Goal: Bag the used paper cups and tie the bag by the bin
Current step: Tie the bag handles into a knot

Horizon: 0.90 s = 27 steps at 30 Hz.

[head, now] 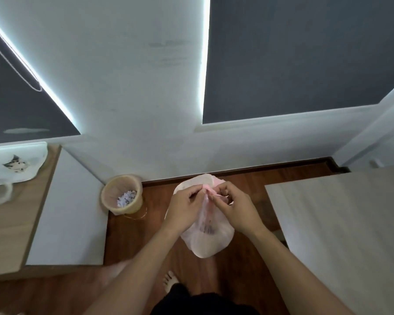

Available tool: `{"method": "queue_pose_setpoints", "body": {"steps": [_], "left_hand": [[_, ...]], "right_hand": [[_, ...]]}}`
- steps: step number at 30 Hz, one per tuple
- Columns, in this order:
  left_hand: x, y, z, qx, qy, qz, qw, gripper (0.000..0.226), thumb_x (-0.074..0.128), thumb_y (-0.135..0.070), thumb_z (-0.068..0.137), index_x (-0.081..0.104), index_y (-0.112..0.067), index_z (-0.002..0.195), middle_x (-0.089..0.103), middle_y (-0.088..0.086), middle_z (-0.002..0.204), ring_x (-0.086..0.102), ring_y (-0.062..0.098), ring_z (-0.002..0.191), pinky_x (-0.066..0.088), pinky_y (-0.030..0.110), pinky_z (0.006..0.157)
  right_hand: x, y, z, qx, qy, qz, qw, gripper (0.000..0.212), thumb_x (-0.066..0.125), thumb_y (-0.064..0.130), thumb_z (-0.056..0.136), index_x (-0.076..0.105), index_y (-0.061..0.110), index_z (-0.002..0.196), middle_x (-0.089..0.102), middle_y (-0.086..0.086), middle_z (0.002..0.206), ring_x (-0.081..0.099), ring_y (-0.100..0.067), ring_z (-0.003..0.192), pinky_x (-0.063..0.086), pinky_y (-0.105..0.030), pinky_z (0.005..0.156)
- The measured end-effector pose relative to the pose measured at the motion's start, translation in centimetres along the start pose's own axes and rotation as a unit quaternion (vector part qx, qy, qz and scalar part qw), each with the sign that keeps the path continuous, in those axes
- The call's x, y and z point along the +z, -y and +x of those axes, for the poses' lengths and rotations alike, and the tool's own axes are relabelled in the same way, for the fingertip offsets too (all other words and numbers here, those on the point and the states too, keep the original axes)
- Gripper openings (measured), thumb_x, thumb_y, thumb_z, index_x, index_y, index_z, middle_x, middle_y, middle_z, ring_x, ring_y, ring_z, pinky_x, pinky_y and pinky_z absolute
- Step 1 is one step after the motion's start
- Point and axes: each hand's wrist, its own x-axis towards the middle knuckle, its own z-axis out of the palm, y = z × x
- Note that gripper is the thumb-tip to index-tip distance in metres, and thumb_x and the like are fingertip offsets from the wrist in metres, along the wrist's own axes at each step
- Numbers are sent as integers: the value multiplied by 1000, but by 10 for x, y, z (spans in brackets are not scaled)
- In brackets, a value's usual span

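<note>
A thin pale pink plastic bag (210,243) hangs in front of me above the wooden floor, bulging at the bottom with dim shapes inside. Its neck is gathered and twisted between my hands. My left hand (184,209) pinches the pink neck from the left. My right hand (236,209) grips the bag's top strands from the right, fingers curled. The two hands almost touch at the twisted part. A beige round bin (107,194) stands on the floor to the left of the bag, against the wall, with crumpled paper at its bottom.
A white-fronted wooden cabinet (66,212) stands at left, with a white cat-print bag (16,164) on top. A pale wood tabletop (341,223) fills the right. The white wall is straight ahead. My bare foot (170,279) rests on the wooden floor (155,226) below the bag.
</note>
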Motion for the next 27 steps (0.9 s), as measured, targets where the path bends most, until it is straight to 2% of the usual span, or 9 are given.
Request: {"method": "queue_pose_setpoints", "body": {"steps": [7,9,13,16,18,20,22,24,27], "left_hand": [[-77,39,29,10,6,-42,999,25,62,-23,113,86,-29,112,85,-15,109,76,1,107,55,17,92],[-97,52,38,10,0,-45,999,23,63,-26,113,84,-34,114,84,-16,110,76,2,109,57,21,96],[-130,76,53,2,19,-53,998,26,68,-24,111,76,-47,121,82,-20,117,74,-1,114,54,16,100],[-159,97,69,40,58,45,997,26,64,-18,112,77,-27,133,81,-8,120,71,5,112,53,17,97],[-172,112,82,66,76,105,989,23,60,-19,110,79,-19,124,81,-4,112,72,13,103,55,28,93],[-180,130,96,63,60,168,982,24,59,-29,106,79,-15,106,79,2,95,68,23,88,52,42,81],[-184,146,108,45,14,208,977,34,58,-40,105,78,-16,91,73,7,82,63,29,79,48,42,75],[-187,159,118,22,-28,219,975,39,60,-48,105,85,-20,94,72,8,86,63,28,86,52,42,82],[-188,174,130,-13,-74,224,972,27,75,-42,102,91,-21,108,64,6,107,57,23,104,47,36,93]], "right_hand": [[72,28,50,14,20,8,1000,15,77,44,100,73,30,99,76,12,97,69,-1,84,49,-13,71],[92,32,64,21,38,5,999,14,76,44,100,73,31,100,77,13,96,69,0,83,50,-14,72],[122,38,91,28,63,-8,998,12,75,44,101,72,33,102,77,18,96,71,1,85,50,-12,72],[142,43,117,28,84,-28,996,15,74,46,101,69,31,100,78,17,93,71,0,83,51,-16,69],[155,40,133,24,103,-42,993,18,74,46,101,68,29,99,78,11,92,71,-6,83,54,-26,74],[169,36,152,18,128,-57,990,17,74,43,101,67,28,99,76,9,90,68,-7,79,55,-30,76],[179,33,172,12,149,-75,986,16,74,40,101,65,28,98,71,10,81,60,-5,71,53,-32,74],[191,27,194,6,170,-95,981,14,73,39,102,63,29,97,67,11,76,57,-5,68,53,-35,73],[203,19,222,4,196,-107,975,12,72,38,102,64,32,96,68,12,81,59,-5,70,51,-30,72]]}}
